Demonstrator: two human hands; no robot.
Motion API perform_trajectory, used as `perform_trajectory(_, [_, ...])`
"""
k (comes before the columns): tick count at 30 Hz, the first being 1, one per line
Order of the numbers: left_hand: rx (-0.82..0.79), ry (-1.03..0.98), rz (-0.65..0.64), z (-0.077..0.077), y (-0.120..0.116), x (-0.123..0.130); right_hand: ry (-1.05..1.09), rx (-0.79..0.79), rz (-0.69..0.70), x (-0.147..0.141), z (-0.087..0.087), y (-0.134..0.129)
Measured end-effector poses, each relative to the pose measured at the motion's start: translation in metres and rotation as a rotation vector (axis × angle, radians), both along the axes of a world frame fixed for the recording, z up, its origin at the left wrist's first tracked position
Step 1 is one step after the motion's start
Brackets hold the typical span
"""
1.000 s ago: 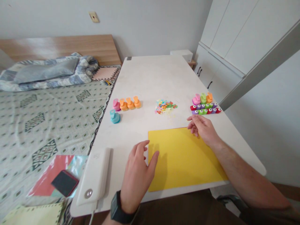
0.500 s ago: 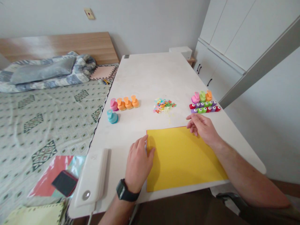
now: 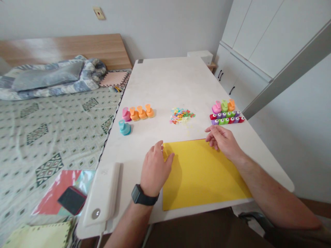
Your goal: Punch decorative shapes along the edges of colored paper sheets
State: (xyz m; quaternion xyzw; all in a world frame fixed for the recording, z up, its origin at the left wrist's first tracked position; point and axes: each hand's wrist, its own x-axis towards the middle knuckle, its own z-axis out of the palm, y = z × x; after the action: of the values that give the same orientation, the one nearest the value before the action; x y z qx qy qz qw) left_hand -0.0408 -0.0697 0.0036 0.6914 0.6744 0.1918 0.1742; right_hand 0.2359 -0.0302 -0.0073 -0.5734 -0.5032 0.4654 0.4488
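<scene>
A stack of yellow paper (image 3: 201, 175) lies flat at the near side of the white table, with a thin red edge showing along its far side. My left hand (image 3: 156, 168), a black watch on its wrist, is at the paper's left edge, fingers and thumb apart, holding nothing. Over the far right part of the paper is my right hand (image 3: 221, 139), its fingers loosely curled and apart with nothing between them. Beyond the paper is a small pile of colourful paper cutouts (image 3: 181, 115). Small craft punches (image 3: 227, 119) stand in rows past my right hand.
Larger punches in pink and orange (image 3: 141, 113) and a blue punch (image 3: 125, 128) stand on the left. A white corded machine (image 3: 102, 193) lies along the table's left edge. Beyond that edge is a bed (image 3: 64, 137) with plastic-wrapped coloured sheets (image 3: 57, 193).
My left hand has shifted slightly up and right along the paper's left edge, and its thumb reaches further over the paper. The right hand has hardly moved.
</scene>
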Motion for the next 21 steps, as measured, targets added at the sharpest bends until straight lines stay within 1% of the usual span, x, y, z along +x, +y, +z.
perform_trajectory(3, [-0.018,0.029,0.016,-0.004,0.006,0.000,0.002,0.002,-0.003,0.000,0.001,0.000])
perform_trajectory(5, [-0.025,0.009,0.021,-0.006,0.008,0.000,0.000,0.002,-0.005,0.001,0.001,0.000])
perform_trajectory(11, [0.007,-0.061,0.069,-0.013,0.009,-0.002,-0.008,-0.008,0.001,-0.001,0.002,-0.002])
perform_trajectory(15, [0.014,-0.042,0.060,-0.018,0.010,-0.004,-0.015,-0.020,0.005,-0.002,0.003,-0.002])
perform_trajectory(21, [0.012,-0.032,0.036,-0.017,0.010,-0.006,-0.030,-0.045,0.007,-0.004,0.003,-0.001])
